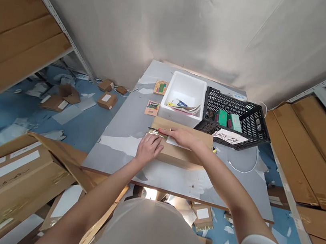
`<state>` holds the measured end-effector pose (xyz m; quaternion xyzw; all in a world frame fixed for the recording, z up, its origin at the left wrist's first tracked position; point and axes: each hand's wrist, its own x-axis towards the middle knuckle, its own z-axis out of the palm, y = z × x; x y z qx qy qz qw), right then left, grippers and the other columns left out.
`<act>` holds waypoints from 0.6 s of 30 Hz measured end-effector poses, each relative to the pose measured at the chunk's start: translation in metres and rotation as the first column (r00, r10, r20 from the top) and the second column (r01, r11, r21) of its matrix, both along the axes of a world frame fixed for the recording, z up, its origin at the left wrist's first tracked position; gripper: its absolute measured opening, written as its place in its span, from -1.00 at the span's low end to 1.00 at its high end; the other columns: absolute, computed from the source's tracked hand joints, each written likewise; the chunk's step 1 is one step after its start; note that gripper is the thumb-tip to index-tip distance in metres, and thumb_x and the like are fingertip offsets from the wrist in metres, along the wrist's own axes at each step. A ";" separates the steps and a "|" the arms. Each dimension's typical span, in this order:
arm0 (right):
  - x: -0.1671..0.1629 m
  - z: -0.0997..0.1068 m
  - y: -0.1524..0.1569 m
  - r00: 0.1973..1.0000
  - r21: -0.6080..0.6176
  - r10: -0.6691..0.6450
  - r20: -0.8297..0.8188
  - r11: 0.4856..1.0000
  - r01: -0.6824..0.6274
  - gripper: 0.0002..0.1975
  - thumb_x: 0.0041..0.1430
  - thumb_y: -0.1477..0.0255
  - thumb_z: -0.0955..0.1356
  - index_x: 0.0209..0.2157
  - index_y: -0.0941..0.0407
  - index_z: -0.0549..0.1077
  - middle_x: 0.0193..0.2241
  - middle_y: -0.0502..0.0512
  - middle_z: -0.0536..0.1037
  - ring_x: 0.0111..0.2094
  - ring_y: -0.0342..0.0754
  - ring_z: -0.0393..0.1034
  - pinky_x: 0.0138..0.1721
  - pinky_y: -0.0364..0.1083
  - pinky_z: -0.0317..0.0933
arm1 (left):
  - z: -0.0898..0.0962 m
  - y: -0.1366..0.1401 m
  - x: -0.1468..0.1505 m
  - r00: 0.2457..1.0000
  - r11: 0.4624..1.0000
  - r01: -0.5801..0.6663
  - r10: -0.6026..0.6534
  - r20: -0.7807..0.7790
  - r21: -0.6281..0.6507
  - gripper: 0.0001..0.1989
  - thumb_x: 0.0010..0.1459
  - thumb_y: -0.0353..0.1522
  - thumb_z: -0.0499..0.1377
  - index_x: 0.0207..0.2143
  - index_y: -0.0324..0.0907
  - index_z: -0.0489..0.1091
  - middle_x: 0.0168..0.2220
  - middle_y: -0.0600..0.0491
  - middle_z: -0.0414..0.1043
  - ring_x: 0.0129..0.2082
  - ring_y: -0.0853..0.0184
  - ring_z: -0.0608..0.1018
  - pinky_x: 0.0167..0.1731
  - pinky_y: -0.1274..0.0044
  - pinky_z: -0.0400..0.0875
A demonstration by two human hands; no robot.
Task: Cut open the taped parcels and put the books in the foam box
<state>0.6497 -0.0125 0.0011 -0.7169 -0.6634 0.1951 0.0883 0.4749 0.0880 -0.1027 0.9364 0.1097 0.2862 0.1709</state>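
A closed cardboard box (181, 155) lies on the table in front of me, with shiny clear tape near its left end. My right hand (180, 136) is closed around a thin dark box cutter (153, 128), whose tip points left over the box top; most of the tool is hidden by the fingers. A pale label shows partly beneath that hand. My left hand (148, 148) rests on the box's left end, fingers stretched out over the tape, just below the cutter's tip.
Behind the box stand a white foam bin (168, 94) with papers inside and a black plastic crate (207, 126) holding green boxes. Two small cards (152, 108) lie left of the bin. A white cable (242, 171) crosses the table's right. Large cartons (21, 183) crowd the left floor; loaded shelves flank both sides.
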 end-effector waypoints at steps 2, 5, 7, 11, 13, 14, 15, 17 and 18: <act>0.003 0.001 0.002 0.998 -0.060 0.050 0.043 0.997 -0.048 -0.51 0.24 0.52 0.16 0.18 -0.12 0.21 -0.21 -0.01 0.53 -0.32 -0.10 0.39 -0.28 -0.17 0.15 | 0.000 0.000 -0.001 1.000 1.000 -0.003 0.003 -0.010 -0.009 -0.65 0.19 -0.23 0.03 -0.03 -0.16 0.39 -0.10 -0.11 0.42 -0.04 0.16 0.40 -0.02 0.29 0.25; 0.008 0.005 0.003 0.985 -0.112 0.142 0.092 0.985 -0.132 -0.46 0.24 0.56 0.15 0.20 -0.15 0.15 -0.20 0.00 0.52 -0.35 -0.11 0.39 -0.32 -0.18 0.13 | 0.000 0.000 -0.003 1.000 1.000 -0.009 0.009 -0.028 0.009 -0.64 0.20 -0.22 0.02 -0.03 -0.16 0.39 -0.09 -0.12 0.42 -0.02 0.13 0.39 -0.03 0.29 0.25; 0.011 0.008 0.003 0.977 -0.123 0.173 0.125 0.980 -0.158 -0.45 0.23 0.57 0.15 0.21 -0.14 0.14 -0.21 0.02 0.52 -0.37 -0.12 0.38 -0.34 -0.18 0.13 | 0.001 0.000 -0.004 0.999 1.000 -0.005 0.005 -0.038 0.017 -0.63 0.19 -0.21 0.03 -0.02 -0.17 0.39 -0.08 -0.12 0.42 -0.02 0.12 0.39 -0.03 0.29 0.25; 0.013 0.011 0.001 0.970 -0.153 0.180 0.164 0.976 -0.155 -0.40 0.19 0.62 0.18 0.21 -0.12 0.14 -0.32 0.02 0.52 -0.45 -0.16 0.36 -0.35 -0.18 0.13 | 0.001 0.000 -0.004 0.998 1.000 -0.006 0.007 -0.056 0.020 -0.61 0.20 -0.19 0.02 0.00 -0.15 0.37 -0.08 -0.13 0.41 -0.02 0.13 0.39 -0.03 0.29 0.24; 0.012 0.011 0.001 0.973 -0.157 0.170 0.160 0.977 -0.145 -0.37 0.17 0.65 0.19 0.21 -0.14 0.14 -0.34 0.01 0.52 -0.47 -0.17 0.36 -0.33 -0.18 0.13 | 0.001 0.001 -0.004 0.998 0.999 -0.009 0.011 -0.061 0.033 -0.61 0.20 -0.19 0.02 0.00 -0.15 0.37 -0.08 -0.12 0.41 -0.02 0.13 0.39 -0.03 0.29 0.24; 0.012 0.011 0.001 0.974 -0.154 0.164 0.157 0.978 -0.140 -0.37 0.17 0.65 0.19 0.21 -0.15 0.14 -0.33 0.01 0.52 -0.47 -0.17 0.36 -0.33 -0.18 0.13 | 0.001 0.001 -0.003 0.998 0.999 -0.009 0.012 -0.064 0.042 -0.61 0.20 -0.18 0.02 0.00 -0.15 0.37 -0.08 -0.12 0.41 -0.02 0.13 0.39 -0.03 0.30 0.24; 0.012 0.011 0.002 0.975 -0.153 0.160 0.157 0.979 -0.137 -0.36 0.16 0.66 0.19 0.21 -0.16 0.14 -0.32 0.01 0.52 -0.46 -0.16 0.37 -0.33 -0.17 0.13 | 0.001 0.001 -0.003 0.998 0.999 -0.009 0.012 -0.067 0.052 -0.61 0.20 -0.18 0.03 -0.01 -0.16 0.37 -0.08 -0.12 0.41 -0.02 0.13 0.39 -0.04 0.30 0.25; 0.012 0.011 0.002 0.974 -0.160 0.155 0.168 0.979 -0.128 -0.36 0.15 0.65 0.20 0.20 -0.15 0.16 -0.31 0.02 0.53 -0.45 -0.15 0.39 -0.35 -0.17 0.13 | 0.001 0.001 -0.003 0.997 0.998 -0.014 0.018 -0.070 0.066 -0.61 0.20 -0.18 0.03 -0.02 -0.18 0.38 -0.08 -0.12 0.42 -0.03 0.13 0.39 -0.04 0.32 0.25; 0.013 0.011 0.001 0.972 -0.172 0.151 0.178 0.978 -0.120 -0.35 0.13 0.65 0.21 0.20 -0.14 0.16 -0.32 0.03 0.53 -0.46 -0.14 0.39 -0.37 -0.17 0.13 | 0.001 0.001 -0.003 0.997 0.997 -0.017 0.022 -0.070 0.071 -0.61 0.19 -0.18 0.03 -0.02 -0.18 0.38 -0.08 -0.13 0.41 -0.03 0.13 0.39 -0.05 0.32 0.25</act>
